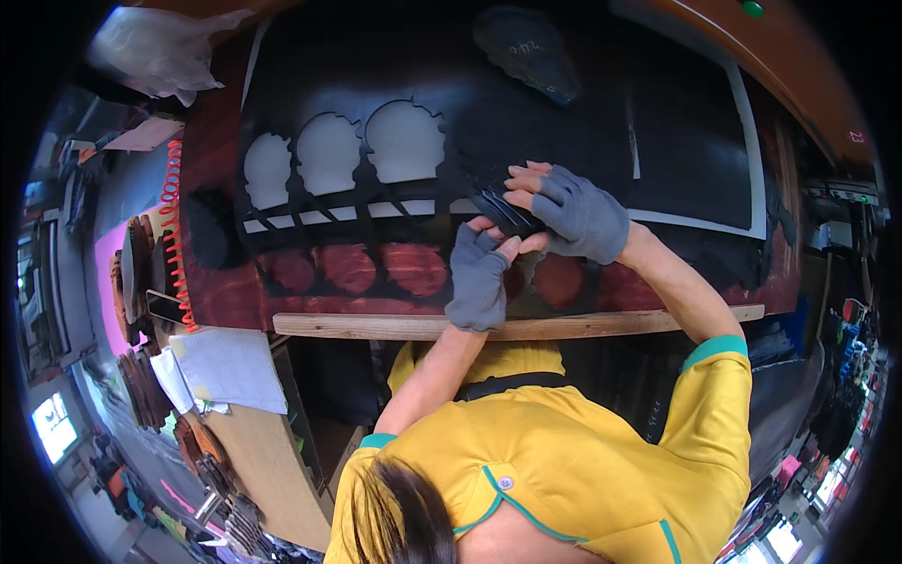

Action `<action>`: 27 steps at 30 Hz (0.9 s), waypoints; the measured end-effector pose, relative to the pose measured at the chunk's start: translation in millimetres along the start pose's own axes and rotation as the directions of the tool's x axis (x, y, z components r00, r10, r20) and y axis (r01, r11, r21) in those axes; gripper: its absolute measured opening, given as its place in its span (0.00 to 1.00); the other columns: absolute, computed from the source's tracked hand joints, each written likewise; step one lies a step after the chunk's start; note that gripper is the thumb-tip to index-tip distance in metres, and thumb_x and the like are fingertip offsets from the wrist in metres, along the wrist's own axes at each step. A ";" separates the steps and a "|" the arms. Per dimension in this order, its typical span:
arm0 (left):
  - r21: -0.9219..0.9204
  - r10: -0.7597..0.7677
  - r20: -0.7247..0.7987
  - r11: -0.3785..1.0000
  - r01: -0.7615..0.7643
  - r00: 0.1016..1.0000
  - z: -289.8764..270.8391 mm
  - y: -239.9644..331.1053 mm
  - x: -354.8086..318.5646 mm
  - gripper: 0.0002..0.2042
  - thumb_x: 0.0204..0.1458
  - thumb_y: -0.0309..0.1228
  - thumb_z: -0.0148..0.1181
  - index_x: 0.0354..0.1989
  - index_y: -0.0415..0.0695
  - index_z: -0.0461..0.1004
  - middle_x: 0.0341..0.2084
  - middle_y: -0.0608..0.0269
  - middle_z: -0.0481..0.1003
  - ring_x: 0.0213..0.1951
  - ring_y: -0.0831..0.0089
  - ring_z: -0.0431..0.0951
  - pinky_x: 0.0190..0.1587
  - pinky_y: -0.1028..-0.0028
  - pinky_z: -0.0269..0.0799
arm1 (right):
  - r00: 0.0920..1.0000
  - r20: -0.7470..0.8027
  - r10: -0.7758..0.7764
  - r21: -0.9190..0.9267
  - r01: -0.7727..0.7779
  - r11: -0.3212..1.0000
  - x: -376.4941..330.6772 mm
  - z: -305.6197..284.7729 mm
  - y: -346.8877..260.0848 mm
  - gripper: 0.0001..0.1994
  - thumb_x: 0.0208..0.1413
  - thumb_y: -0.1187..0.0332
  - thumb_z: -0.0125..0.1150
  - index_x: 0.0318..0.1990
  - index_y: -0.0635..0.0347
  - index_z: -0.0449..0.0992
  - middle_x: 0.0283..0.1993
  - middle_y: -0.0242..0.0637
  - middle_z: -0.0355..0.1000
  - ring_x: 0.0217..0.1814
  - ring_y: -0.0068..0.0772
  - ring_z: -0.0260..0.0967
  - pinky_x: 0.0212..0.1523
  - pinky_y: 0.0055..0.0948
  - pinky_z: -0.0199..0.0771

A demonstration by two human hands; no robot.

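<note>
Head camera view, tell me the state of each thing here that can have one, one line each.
Black sheet: lying flat on the table, several shapes already cut out of it.
Stack of black cut pieces: held at the sheet between both hands.
Left hand: gloved, fingers closed on the stack.
Right hand: gloved, fingers closed on the stack.
Orange coiled cord: hanging at the table's left edge.
</note>
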State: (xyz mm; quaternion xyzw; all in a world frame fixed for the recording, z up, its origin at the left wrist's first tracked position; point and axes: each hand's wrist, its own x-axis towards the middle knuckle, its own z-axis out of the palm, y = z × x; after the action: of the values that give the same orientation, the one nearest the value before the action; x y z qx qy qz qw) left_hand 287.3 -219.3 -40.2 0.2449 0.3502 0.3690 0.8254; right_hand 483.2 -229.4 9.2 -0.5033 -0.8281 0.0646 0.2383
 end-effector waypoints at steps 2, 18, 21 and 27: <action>0.002 0.057 0.036 0.998 -0.057 0.998 4.0 4.1 3.1 0.19 0.52 0.13 0.57 0.52 0.37 0.62 0.45 0.56 0.74 0.46 0.72 0.77 0.50 0.77 0.73 | 0.998 0.055 0.000 -0.040 0.002 0.999 1.2 0.3 -3.5 0.25 0.50 0.61 0.68 0.55 0.58 0.70 0.58 0.44 0.67 0.62 0.50 0.67 0.64 0.43 0.67; 0.739 0.513 0.037 0.563 -0.369 0.857 9.6 4.3 -16.9 0.22 0.49 0.17 0.62 0.53 0.40 0.65 0.51 0.56 0.70 0.47 0.70 0.73 0.50 0.72 0.69 | 0.610 -0.180 0.772 0.640 -0.523 0.562 47.3 -20.2 76.9 0.15 0.66 0.55 0.54 0.46 0.57 0.78 0.38 0.36 0.76 0.37 0.29 0.73 0.37 0.32 0.73; 0.744 0.576 0.332 0.327 -0.583 0.747 17.3 -0.4 -30.6 0.20 0.48 0.21 0.67 0.50 0.40 0.70 0.50 0.58 0.71 0.51 0.66 0.72 0.54 0.70 0.68 | 0.223 -0.399 0.889 0.783 -0.422 0.457 18.3 -46.5 97.0 0.20 0.68 0.51 0.50 0.46 0.60 0.78 0.37 0.36 0.75 0.37 0.29 0.72 0.39 0.33 0.74; 0.323 -0.145 0.033 0.938 0.127 0.989 59.5 -56.9 -15.7 0.30 0.51 0.19 0.64 0.61 0.36 0.57 0.57 0.51 0.65 0.57 0.67 0.68 0.59 0.72 0.66 | 0.725 -0.689 -0.013 -0.157 -0.132 0.979 -57.2 -83.5 53.4 0.12 0.64 0.73 0.54 0.53 0.61 0.75 0.45 0.39 0.78 0.38 0.31 0.76 0.38 0.27 0.76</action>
State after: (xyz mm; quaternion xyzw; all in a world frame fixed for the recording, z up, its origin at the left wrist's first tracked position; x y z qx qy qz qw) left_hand 349.8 -274.8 -33.9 0.3610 0.3983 0.2421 0.8077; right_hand 586.2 -264.0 45.1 -0.5385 -0.6668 -0.1997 0.4748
